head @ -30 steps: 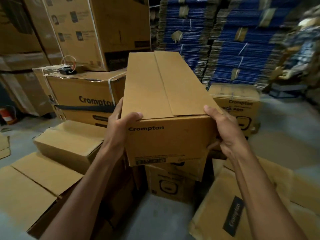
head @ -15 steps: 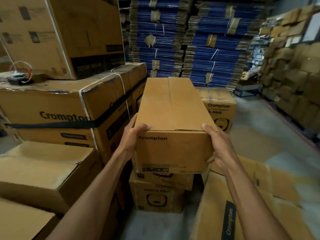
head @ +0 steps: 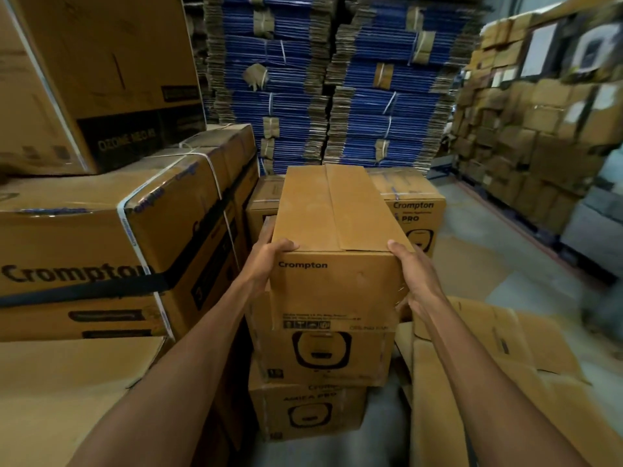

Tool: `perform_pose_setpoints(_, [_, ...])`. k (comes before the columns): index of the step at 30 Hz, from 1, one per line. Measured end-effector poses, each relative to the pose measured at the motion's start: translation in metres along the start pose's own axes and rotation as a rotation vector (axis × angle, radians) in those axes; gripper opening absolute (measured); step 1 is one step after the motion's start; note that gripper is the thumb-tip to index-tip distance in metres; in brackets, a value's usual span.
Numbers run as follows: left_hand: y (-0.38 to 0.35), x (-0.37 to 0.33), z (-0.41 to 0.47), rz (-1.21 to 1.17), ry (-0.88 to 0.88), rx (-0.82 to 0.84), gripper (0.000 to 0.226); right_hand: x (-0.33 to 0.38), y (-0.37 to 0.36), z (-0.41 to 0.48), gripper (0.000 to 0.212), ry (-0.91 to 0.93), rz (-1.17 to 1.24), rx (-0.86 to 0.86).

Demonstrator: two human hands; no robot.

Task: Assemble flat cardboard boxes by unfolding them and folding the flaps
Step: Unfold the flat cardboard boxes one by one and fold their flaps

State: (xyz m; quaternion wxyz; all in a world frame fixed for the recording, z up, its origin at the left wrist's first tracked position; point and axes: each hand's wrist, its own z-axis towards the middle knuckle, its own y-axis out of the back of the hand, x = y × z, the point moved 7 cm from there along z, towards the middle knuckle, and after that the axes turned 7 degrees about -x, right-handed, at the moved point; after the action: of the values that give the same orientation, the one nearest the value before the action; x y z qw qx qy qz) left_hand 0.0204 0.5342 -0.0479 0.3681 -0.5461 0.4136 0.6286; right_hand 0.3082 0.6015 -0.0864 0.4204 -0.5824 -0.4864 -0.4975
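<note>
Change: A second earlier I had the assembled Crompton box [head: 337,230] higher, its far end against the blue bundles of flat cardboard [head: 293,79]. Now it was lower and lined up over the column of stacked Amica Pro boxes [head: 320,355]. My grip on its near corners was unchanged.
Box position: It was in the middle of the scene, between the large strapped Crompton carton [head: 101,247] on the left and the flattened cartons [head: 472,365] near right. Its bottom edge met the top stacked box. I could not tell whether it rested there.
Long axis: It ran from near to far, away from me and leaning slightly to the right. The far end reached beside the Crompton Pro box [head: 414,210].
Facing: The short end printed "Crompton" faced me. The closed top flaps faced up, their seam running along the length.
Left hand [head: 266,261]: It held the near left corner, thumb over the top edge and fingers down the left side.
Right hand [head: 414,274]: It held the near right corner, thumb on the top edge. The fingers wrapped round the right side, partly hidden.
Surroundings: An Ozone Neo carton [head: 101,79] sat on the strapped one. Brown cartons [head: 539,129] were stacked far right.
</note>
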Motion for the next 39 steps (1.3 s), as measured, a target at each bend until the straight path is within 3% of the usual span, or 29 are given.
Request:
perform_pose_setpoints(3, [0.000,0.003,0.023,0.015,0.016,0.037,0.067,-0.004,-0.014,0.011,0.082,0.022,0.004,-0.013])
perform_pose_setpoints(7, [-0.001,0.016,0.049,0.163,0.045,0.018,0.077,-0.019,-0.018,0.020,0.051,0.058,0.188,-0.087])
perform_pose_setpoints(9, [-0.007,0.010,0.055,0.318,-0.048,-0.028,0.082,-0.045,-0.010,0.017,0.046,0.037,0.280,-0.245])
perform_pose_setpoints(11, [-0.021,-0.013,0.055,0.528,-0.270,-0.110,0.080,-0.086,-0.012,0.009,0.048,-0.081,0.356,-0.352])
perform_pose_setpoints(14, [-0.066,-0.043,0.042,0.934,-0.570,-0.047,0.084,-0.154,-0.041,-0.009,0.062,-0.461,0.502,-0.206])
perform_pose_setpoints(16, [-0.099,-0.045,0.040,1.140,-0.617,0.099,0.095,-0.169,-0.063,-0.018,0.076,-0.622,0.629,-0.058])
perform_pose_setpoints(20, [-0.133,-0.027,0.053,1.312,-0.532,0.248,0.104,-0.149,-0.087,-0.009,0.083,-0.625,0.818,0.041])
perform_pose_setpoints(26, [-0.143,-0.022,0.054,1.433,-0.591,0.172,0.105,-0.136,-0.105,-0.003,0.093,-0.690,0.876,0.063])
perform_pose_setpoints(29, [-0.138,-0.037,0.062,1.369,-0.601,0.144,0.109,-0.126,-0.105,0.000,0.095,-0.631,0.861,-0.018])
perform_pose_setpoints(33, [-0.132,-0.073,0.077,1.188,-0.578,0.056,0.111,-0.084,-0.085,0.027,0.084,-0.374,0.879,-0.100])
perform_pose_setpoints(36, [-0.109,-0.083,0.087,0.785,-0.499,-0.015,0.108,-0.034,-0.063,0.049,0.082,-0.052,0.823,-0.138])
perform_pose_setpoints(39, [-0.081,-0.063,0.085,0.182,-0.374,-0.062,0.100,0.037,-0.038,0.056,0.088,0.290,0.384,-0.239])
